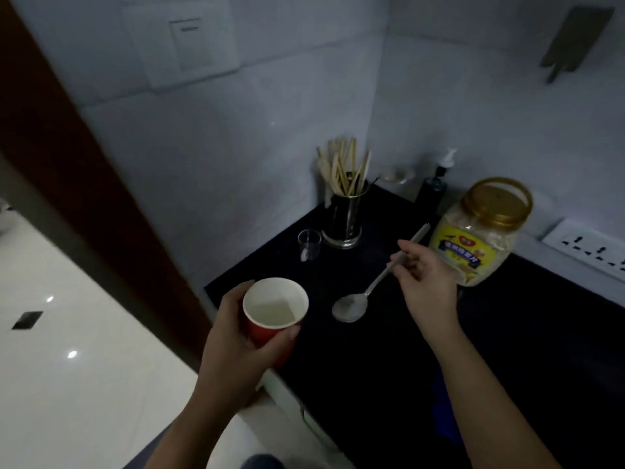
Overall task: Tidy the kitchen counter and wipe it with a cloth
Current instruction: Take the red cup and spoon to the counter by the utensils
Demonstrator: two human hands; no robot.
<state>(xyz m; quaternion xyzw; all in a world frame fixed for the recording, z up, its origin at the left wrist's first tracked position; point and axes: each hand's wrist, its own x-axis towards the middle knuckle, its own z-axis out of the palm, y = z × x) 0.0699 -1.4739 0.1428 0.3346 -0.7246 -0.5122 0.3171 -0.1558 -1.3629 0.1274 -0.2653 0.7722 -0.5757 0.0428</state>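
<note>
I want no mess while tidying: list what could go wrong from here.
The red cup, held by the left hand at the counter edge, could tip whatever is in it onto the floor. The spoon, pinched mid-handle by the right hand, might slip and clatter.

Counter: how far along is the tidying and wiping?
Early; nothing visibly done. In hand: the left hand grips the red cup, the right hand pinches the spoon. Remaining: clear cup and jar stand on the counter; no cloth in view, so wiping looks unstarted.
</note>
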